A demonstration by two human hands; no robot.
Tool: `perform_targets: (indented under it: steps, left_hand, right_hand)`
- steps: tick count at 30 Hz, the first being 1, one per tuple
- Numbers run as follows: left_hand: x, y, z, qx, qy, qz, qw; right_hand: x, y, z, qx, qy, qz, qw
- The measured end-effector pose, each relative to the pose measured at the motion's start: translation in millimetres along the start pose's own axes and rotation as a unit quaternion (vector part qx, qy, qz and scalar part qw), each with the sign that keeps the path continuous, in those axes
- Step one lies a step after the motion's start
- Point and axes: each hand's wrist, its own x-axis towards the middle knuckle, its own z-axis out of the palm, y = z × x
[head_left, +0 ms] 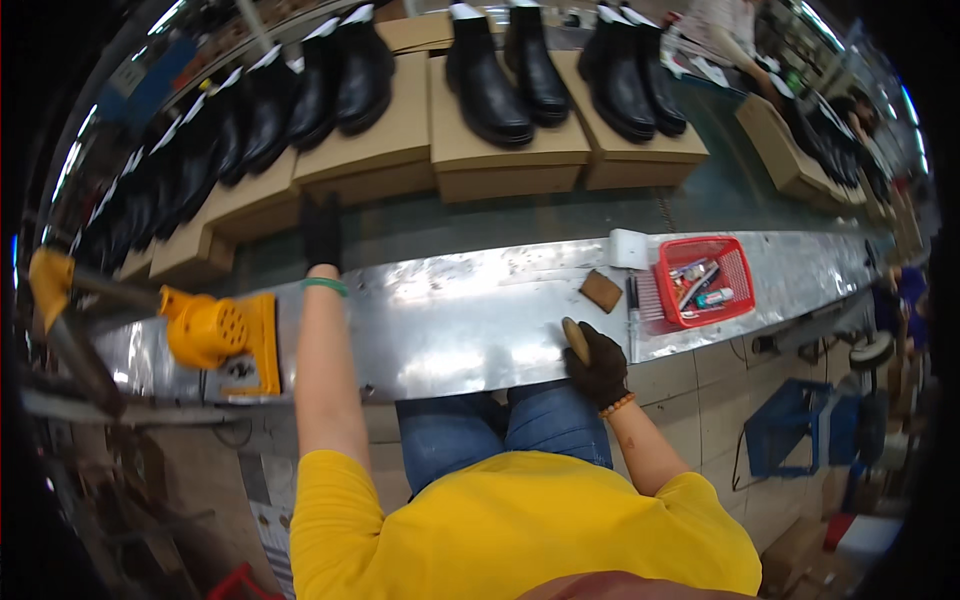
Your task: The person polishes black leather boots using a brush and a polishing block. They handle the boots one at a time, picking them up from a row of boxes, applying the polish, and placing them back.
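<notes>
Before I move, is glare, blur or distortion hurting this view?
Head view: glare whitens patches of the bench, whose edges bow; head view: the left hand is dark, finger detail unclear; head view: far-left boots look indistinct near the dark rim.

Through the middle of the metal surface (450, 325), a hand could pass from near edge to far edge, right of the left forearm (328, 380) crossing it. The yellow machine (210, 330) blocks the left end; the right hand (600, 368), with a tan oval tool (576, 341), takes up the near edge. Rightward stands the red basket (739, 282); past the far edge, cardboard boxes (510, 180).
</notes>
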Motion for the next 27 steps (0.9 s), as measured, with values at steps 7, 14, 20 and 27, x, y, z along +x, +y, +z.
perform_targets:
  steps: [7, 14, 20, 27]
  left_hand:
    - [90.5, 96.2, 10.9, 0.046, 0.107, 0.027, 0.993]
    - [196.2, 14.6, 40.1, 0.301, -0.091, 0.095, 0.944]
    - [223.0, -55.7, 14.7, 0.334, -0.075, 0.141, 0.929]
    - [207.4, 21.2, 35.9, -0.039, -0.033, 0.071, 0.996]
  right_hand:
    - [8.1, 2.0, 8.1, -0.050, 0.036, 0.117, 0.991]
    - [16.7, -2.2, 5.0, -0.085, 0.039, 0.079, 0.992]
    - [19.4, 0.1, 4.4, -0.072, 0.072, 0.065, 0.993]
    - [15.9, 1.0, 7.2, -0.098, 0.085, 0.071, 0.989]
